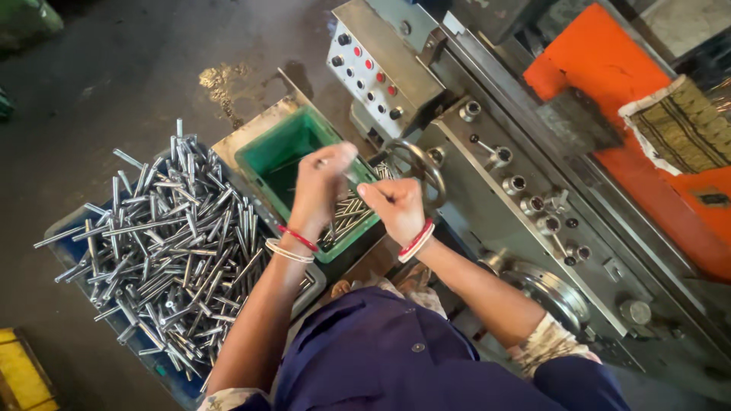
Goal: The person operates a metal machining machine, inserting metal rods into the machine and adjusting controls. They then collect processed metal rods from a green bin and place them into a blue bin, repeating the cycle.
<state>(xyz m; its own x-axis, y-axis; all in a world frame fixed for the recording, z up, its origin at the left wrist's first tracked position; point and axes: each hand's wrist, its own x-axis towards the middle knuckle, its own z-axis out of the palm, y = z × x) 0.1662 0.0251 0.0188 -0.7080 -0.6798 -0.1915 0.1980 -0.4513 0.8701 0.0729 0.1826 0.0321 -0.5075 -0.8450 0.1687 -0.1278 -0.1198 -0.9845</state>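
My left hand (320, 186) and my right hand (394, 205) are raised together over a green crate (278, 148). Between them they grip a thin shiny metal rod (344, 173), its upper end in the left fingers and its lower end in the right. Both fists are closed. More metal rods (349, 213) lie in the green crate right under my hands. Red and white bangles circle both wrists.
A blue crate (65, 224) heaped with several long steel rods (167, 236) stands on the left floor. A grey machine (525, 205) with a button panel (373, 72), a handwheel (422, 171) and an orange cover (601, 68) fills the right side.
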